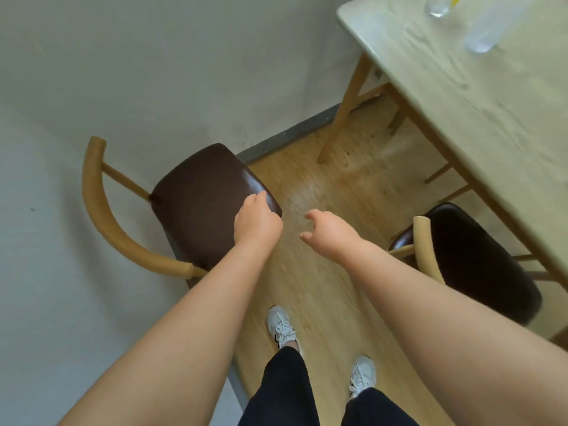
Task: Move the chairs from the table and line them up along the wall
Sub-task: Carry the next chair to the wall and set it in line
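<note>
A wooden chair [199, 192] with a dark brown seat and curved backrest stands on the left, its back against the white wall [153, 72]. My left hand [256, 222] hovers over the seat's front right corner, fingers curled, with nothing seen in its grip. My right hand [330, 232] is in the air over the floor, fingers apart and empty. A second matching chair [470, 259] stands at the right, its seat partly tucked under the light wooden table [479, 118].
Two clear glasses [482, 35] stand on the table's far end. A grey baseboard [292, 136] runs along the wall. Bare wood floor [332, 186] lies between the two chairs. My feet in white sneakers [281, 325] stand on it.
</note>
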Tool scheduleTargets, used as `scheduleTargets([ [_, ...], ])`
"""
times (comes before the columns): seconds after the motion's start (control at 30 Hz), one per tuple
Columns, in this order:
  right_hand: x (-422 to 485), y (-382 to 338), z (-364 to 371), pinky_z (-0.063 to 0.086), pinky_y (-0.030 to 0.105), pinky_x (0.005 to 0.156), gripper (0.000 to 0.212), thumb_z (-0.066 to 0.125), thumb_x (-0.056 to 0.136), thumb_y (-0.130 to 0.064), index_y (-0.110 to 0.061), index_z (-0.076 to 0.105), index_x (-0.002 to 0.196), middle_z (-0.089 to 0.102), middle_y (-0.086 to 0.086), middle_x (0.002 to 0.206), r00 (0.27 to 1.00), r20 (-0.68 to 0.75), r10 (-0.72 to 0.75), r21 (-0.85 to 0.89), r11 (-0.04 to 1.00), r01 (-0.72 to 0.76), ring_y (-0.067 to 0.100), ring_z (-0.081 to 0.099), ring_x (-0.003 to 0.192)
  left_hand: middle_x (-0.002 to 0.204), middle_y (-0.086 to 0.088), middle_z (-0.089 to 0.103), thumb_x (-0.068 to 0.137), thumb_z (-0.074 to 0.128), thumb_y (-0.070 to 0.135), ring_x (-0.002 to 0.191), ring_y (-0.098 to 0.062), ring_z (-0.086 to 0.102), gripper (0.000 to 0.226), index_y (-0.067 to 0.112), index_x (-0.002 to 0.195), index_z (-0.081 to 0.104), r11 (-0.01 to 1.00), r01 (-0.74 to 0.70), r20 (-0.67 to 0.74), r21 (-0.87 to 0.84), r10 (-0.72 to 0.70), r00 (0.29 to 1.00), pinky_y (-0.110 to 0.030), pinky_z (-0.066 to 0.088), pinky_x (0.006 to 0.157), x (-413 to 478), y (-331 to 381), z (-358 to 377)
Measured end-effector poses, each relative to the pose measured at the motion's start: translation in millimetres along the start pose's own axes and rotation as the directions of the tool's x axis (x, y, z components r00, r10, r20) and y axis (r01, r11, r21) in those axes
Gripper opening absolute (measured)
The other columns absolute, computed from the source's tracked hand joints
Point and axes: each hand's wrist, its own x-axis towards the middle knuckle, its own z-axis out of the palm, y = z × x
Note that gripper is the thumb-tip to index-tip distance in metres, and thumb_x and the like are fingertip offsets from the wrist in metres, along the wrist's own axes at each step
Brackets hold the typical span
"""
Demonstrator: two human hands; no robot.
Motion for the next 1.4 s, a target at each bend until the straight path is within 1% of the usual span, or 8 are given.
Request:
scheduleTargets([
  [0.2, -67.4, 99.2, -23.0, 0.053, 0.042, 0.086, 0.051, 0.055, 0.092, -0.036, -0.022, 0.044, 0.140, 0.052, 0.008, 0.131, 0.980, -0.157, 0.119, 0.103, 0.989, -0.104, 0.028, 0.058, 0.109, 0.147, -0.008, 0.043, 0.091, 0.045, 0.015, 0.130, -0.030, 0.046, 0.055, 0.018, 0.146, 0.038, 0.986, -0.151, 0.078, 0.066, 0.146, 0.986, -0.045, 0.041, 0.105, -66.7, 75.0, 66.3],
  [0.43, -169.1, 222.8, -27.0, 0.055, 0.044, 0.083, 0.049, 0.057, 0.090, -0.032, -0.025, 0.046, 0.137, 0.052, 0.002, 0.116, 0.954, -0.202, 0.220, 0.187, 0.965, -0.183, 0.022, 0.056, 0.099, 0.144, -0.005, 0.045, 0.094, 0.049, 0.019, 0.127, -0.026, 0.049, 0.052, 0.017, 0.145, 0.039, 0.971, -0.237, 0.155, 0.043, 0.228, 0.961, -0.044, 0.043, 0.103, -169.5, 143.8, 159.5],
  [0.6, -225.5, 285.9, -13.7, 0.052, 0.045, 0.091, 0.054, 0.056, 0.089, -0.032, -0.027, 0.042, 0.141, 0.051, 0.004, 0.134, 0.934, -0.185, 0.306, 0.221, 0.939, -0.264, 0.025, 0.053, 0.118, 0.142, -0.005, 0.046, 0.093, 0.051, 0.021, 0.128, -0.025, 0.047, 0.049, 0.016, 0.142, 0.043, 0.955, -0.294, 0.211, 0.039, 0.280, 0.937, -0.041, 0.041, 0.104, -230.1, 166.5, 205.4],
  [0.73, -254.9, 316.9, -2.2, 0.054, 0.041, 0.090, 0.056, 0.059, 0.089, -0.031, -0.028, 0.040, 0.142, 0.050, 0.004, 0.137, 0.901, -0.188, 0.390, 0.266, 0.904, -0.335, 0.024, 0.054, 0.118, 0.145, -0.005, 0.042, 0.094, 0.048, 0.022, 0.130, -0.025, 0.045, 0.053, 0.017, 0.146, 0.038, 0.952, -0.299, 0.288, 0.069, 0.268, 0.919, -0.040, 0.039, 0.104, -255.0, 171.5, 226.7],
  [0.9, -281.9, 341.9, 14.9, 0.055, 0.033, 0.076, 0.060, 0.063, 0.087, -0.024, -0.028, 0.041, 0.142, 0.052, 0.002, 0.132, 0.846, -0.177, 0.503, 0.316, 0.843, -0.435, 0.021, 0.057, 0.106, 0.140, -0.008, 0.047, 0.092, 0.053, 0.024, 0.124, -0.029, 0.050, 0.052, 0.012, 0.141, 0.041, 0.991, -0.136, 0.339, 0.002, 0.127, 0.932, -0.039, 0.043, 0.096, -263.8, 167.4, 246.7],
  [1.03, -303.8, 359.0, 36.7, 0.053, 0.039, 0.089, 0.057, 0.065, 0.085, -0.028, -0.025, 0.046, 0.138, 0.056, 0.003, 0.125, 0.844, -0.127, 0.520, 0.253, 0.840, -0.480, 0.023, 0.053, 0.114, 0.135, -0.014, 0.053, 0.089, 0.060, 0.027, 0.122, -0.034, 0.052, 0.055, 0.005, 0.135, 0.041, 0.990, 0.108, 0.385, -0.089, -0.066, 0.920, -0.034, 0.042, 0.089, -266.9, 162.0, 268.4],
  [1.23, -312.9, 387.6, 50.8, 0.046, 0.039, 0.096, 0.033, 0.063, 0.086, -0.031, -0.026, 0.057, 0.118, 0.058, -0.001, 0.119, 0.878, -0.167, 0.450, 0.209, 0.886, -0.414, 0.023, 0.050, 0.112, 0.126, -0.017, 0.060, 0.089, 0.063, 0.025, 0.114, -0.036, 0.057, 0.051, 0.000, 0.131, 0.048, 0.926, 0.309, 0.456, -0.218, -0.183, 0.871, -0.037, 0.047, 0.094, -279.3, 168.0, 309.2],
  [1.4, -305.4, 423.9, 53.2, 0.034, 0.037, 0.105, 0.033, 0.057, 0.088, -0.023, -0.026, 0.056, 0.121, 0.058, -0.002, 0.117, 0.920, -0.176, 0.350, 0.110, 0.936, -0.335, 0.022, 0.049, 0.114, 0.127, -0.018, 0.059, 0.086, 0.068, 0.030, 0.114, -0.035, 0.060, 0.060, 0.002, 0.134, 0.045, 0.803, 0.519, 0.480, -0.292, -0.346, 0.806, -0.043, 0.048, 0.099, -285.6, 180.2, 346.3],
])
